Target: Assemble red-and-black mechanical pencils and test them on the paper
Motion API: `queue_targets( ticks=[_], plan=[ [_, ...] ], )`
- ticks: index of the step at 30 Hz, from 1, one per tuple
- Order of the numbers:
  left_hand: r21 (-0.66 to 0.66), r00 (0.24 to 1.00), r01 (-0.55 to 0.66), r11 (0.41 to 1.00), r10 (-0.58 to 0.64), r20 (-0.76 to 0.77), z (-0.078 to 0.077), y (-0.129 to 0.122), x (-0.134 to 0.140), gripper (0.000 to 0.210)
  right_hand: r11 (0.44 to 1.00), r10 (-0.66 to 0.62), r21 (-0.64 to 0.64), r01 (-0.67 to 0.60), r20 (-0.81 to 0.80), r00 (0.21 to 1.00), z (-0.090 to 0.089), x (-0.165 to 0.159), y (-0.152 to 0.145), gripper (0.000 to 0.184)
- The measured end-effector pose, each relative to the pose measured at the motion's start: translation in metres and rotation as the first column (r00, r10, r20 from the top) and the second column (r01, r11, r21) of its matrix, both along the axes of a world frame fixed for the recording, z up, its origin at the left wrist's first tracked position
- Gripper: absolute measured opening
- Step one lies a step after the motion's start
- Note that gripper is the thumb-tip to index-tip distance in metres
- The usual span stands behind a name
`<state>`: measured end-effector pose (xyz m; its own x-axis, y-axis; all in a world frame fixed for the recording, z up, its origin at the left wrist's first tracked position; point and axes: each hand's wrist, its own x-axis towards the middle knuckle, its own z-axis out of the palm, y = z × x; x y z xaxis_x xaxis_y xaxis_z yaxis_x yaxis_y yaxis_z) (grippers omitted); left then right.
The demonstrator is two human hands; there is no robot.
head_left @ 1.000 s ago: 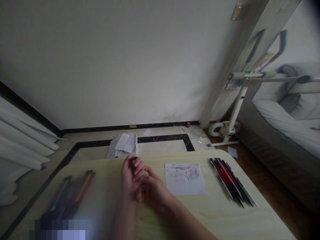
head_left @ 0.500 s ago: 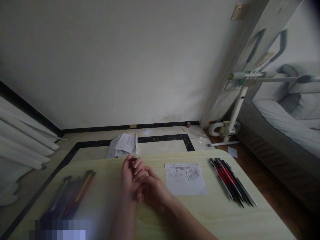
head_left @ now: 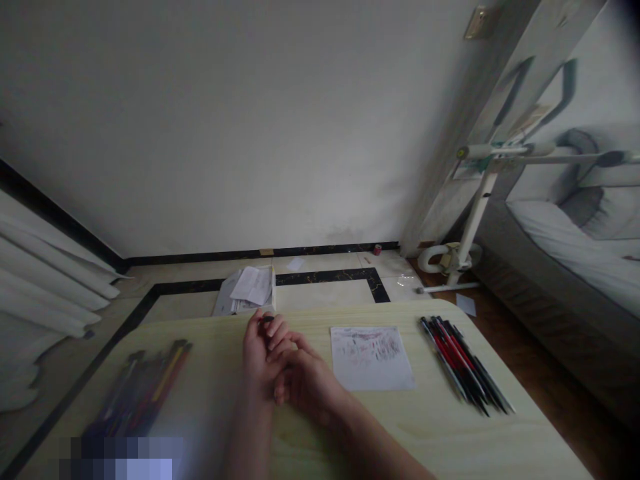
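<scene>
My left hand [head_left: 260,350] is above the table's far half, fingers curled round what looks like a pen [head_left: 269,319]; only its dark end shows above the fingers. Against it lies my right hand [head_left: 310,380], its fingers bent inward and touching the left hand. Whatever the right fingers grip is hidden. Just right of my hands, a sheet of white paper [head_left: 373,373] with dark and reddish scribbles rests on the table [head_left: 295,460]. Farther right is a row of black, red and silver pens [head_left: 463,363]. On the left lies a blurred bunch of coloured pens [head_left: 143,387].
Beyond the table, a box of papers [head_left: 253,287] stands on the tiled floor before a white wall [head_left: 250,133]. White exercise equipment [head_left: 473,220] and a grey sofa or bed [head_left: 540,280] are at right. A pale curtain [head_left: 45,287] hangs at left.
Both hands stay almost in place, pressed together. A red patch beside the dark end in the left hand shows less now. The paper and the pens lie as before.
</scene>
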<state>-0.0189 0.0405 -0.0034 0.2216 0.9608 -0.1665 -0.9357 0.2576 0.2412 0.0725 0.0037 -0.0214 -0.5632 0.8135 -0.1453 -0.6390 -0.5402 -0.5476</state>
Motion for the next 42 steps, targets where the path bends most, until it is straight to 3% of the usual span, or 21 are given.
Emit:
queue_targets(
  ticks=[5, 22, 31, 42],
  plan=[
    [-0.014, 0.999, -0.041, 0.999, 0.041, -0.019, 0.0031, -0.0013, 0.0024, 0.027, 1.000, -0.004, 0.000, 0.004, -0.012, 1.000, -0.0018, -0.0007, 0.0002, 0.022],
    [-0.013, 0.997, 0.045, 0.999, -0.046, -0.054, 0.0023, -0.0024, 0.0012, 0.027, 1.000, -0.019, -0.008, 0.019, -0.101, 0.995, -0.0028, 0.0001, -0.0001, 0.015],
    [-0.047, 0.998, 0.006, 0.999, -0.009, -0.063, 0.0016, -0.0029, 0.0009, 0.022, 0.998, 0.009, -0.055, -0.012, -0.054, 0.998, -0.0059, -0.0015, 0.0017, 0.018],
    [-0.085, 0.999, -0.030, 0.996, 0.028, -0.035, 0.0014, -0.0025, -0.0003, 0.022, 0.991, 0.088, -0.104, -0.085, 0.028, 0.996, 0.0003, 0.0012, 0.0034, 0.045]
  ],
)
